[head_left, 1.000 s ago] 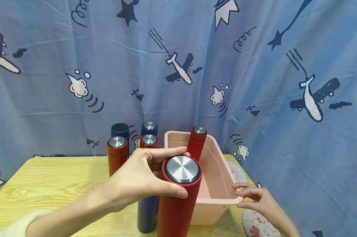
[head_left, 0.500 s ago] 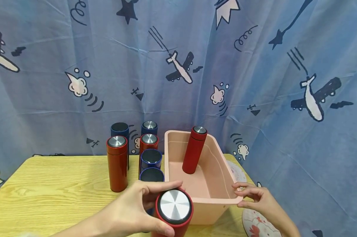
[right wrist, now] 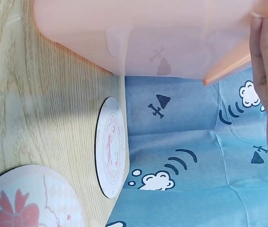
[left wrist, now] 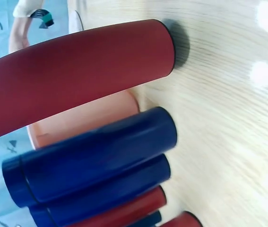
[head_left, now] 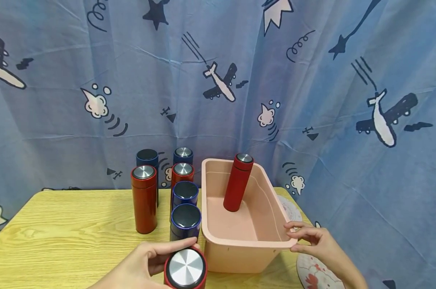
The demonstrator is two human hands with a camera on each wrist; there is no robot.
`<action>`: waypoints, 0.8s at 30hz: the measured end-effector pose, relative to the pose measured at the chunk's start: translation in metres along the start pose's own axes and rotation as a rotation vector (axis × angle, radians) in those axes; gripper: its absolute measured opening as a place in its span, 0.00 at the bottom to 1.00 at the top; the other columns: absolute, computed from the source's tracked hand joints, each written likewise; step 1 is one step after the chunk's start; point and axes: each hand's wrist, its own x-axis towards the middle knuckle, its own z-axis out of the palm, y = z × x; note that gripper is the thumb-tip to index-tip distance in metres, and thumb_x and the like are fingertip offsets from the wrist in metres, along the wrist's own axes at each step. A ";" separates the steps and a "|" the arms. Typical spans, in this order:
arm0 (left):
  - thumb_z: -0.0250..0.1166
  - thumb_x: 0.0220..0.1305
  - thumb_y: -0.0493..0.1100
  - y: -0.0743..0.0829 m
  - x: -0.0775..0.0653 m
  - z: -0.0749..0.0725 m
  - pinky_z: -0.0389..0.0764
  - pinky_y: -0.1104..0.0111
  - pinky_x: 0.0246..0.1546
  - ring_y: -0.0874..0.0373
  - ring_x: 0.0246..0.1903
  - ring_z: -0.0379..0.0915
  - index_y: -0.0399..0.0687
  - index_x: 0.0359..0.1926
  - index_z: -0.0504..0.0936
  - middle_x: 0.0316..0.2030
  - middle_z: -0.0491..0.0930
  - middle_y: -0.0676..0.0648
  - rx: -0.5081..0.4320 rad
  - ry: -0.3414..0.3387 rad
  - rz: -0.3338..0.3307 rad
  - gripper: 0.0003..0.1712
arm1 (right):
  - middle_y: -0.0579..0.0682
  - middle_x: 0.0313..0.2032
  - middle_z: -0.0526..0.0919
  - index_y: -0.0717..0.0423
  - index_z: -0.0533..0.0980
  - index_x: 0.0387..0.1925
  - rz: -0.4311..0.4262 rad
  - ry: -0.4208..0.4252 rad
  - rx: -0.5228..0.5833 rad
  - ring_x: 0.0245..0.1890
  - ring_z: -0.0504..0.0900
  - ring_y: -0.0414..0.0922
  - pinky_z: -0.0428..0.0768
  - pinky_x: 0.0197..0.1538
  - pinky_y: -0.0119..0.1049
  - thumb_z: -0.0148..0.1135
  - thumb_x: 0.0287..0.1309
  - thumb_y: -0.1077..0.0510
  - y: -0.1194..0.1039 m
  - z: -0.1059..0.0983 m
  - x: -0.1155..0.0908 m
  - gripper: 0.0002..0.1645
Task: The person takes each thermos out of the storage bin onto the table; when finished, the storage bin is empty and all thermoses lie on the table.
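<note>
My left hand (head_left: 142,265) grips a red thermos bottle (head_left: 186,268) with a silver lid near its top, at the front of the table. In the left wrist view that red body lies across the upper part, its base close over the wood beside a shadow. Just behind it stands a dark blue thermos (head_left: 185,220), the nearest of a row of blue and red ones. With thumb and fingers, my right hand (head_left: 317,245) pinches the front right corner rim of a pink plastic bin (head_left: 236,257). Inside the bin, one red thermos (head_left: 237,184) leans towards the back.
Left of the row, another red thermos (head_left: 144,204) stands before a blue one (head_left: 147,157). Two round patterned mats, one with a red bow (right wrist: 15,208), lie right of the bin. A blue printed curtain (head_left: 131,100) hangs behind the wooden table (head_left: 58,233).
My left hand has carried the red thermos down and to the left, from before the bin to the front of the row, uncovering the blue bottles. The right hand has stayed at the rim.
</note>
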 end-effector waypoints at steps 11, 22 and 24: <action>0.66 0.61 0.36 -0.020 -0.020 -0.027 0.73 0.74 0.56 0.61 0.58 0.70 0.41 0.70 0.62 0.62 0.72 0.46 0.004 0.010 0.055 0.37 | 0.38 0.53 0.80 0.70 0.80 0.44 -0.003 0.004 -0.003 0.55 0.74 0.30 0.81 0.46 0.28 0.61 0.54 0.75 0.001 0.000 -0.001 0.14; 0.66 0.59 0.30 -0.024 -0.040 -0.050 0.74 0.73 0.54 0.64 0.59 0.69 0.52 0.69 0.66 0.62 0.73 0.52 0.074 0.088 0.120 0.38 | 0.39 0.54 0.80 0.70 0.80 0.44 -0.029 0.004 0.009 0.56 0.74 0.30 0.81 0.46 0.28 0.61 0.53 0.77 0.002 0.000 -0.001 0.15; 0.66 0.59 0.29 -0.022 -0.044 -0.053 0.75 0.74 0.53 0.65 0.59 0.69 0.55 0.69 0.67 0.63 0.72 0.51 0.110 0.115 0.121 0.39 | 0.39 0.54 0.80 0.70 0.80 0.44 -0.028 0.003 0.009 0.55 0.74 0.30 0.81 0.46 0.28 0.61 0.53 0.77 0.003 0.000 -0.001 0.15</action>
